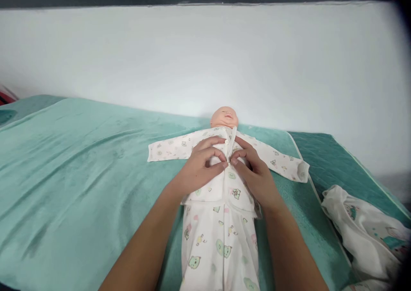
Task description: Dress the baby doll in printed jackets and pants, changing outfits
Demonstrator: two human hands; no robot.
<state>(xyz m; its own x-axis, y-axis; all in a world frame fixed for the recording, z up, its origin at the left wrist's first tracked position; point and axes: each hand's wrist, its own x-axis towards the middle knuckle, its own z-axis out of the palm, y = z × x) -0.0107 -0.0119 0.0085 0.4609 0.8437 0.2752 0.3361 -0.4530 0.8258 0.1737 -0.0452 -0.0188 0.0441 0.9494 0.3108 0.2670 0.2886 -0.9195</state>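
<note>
A baby doll (pixel 224 117) lies on its back, dressed in a white printed jacket (pixel 236 193) and matching trousers (pixel 221 244). Both sleeves spread out to the sides. At the middle of the chest, my left hand (pixel 205 162) pinches the jacket's front edge near a small button. Across from it, my right hand (pixel 252 167) pinches the other front edge, its fingertips almost meeting the left ones. One pale button (pixel 226 141) shows above my fingers, where the collar edge stands up loosely. My fingertips partly hide the button between them.
A light green blanket (pixel 96 175) covers the bed beneath the doll. White printed cloth (pixel 369 235) lies crumpled at the right, beside a darker green quilted cover (pixel 324 158). Behind the doll's head rises a white wall (pixel 160 60).
</note>
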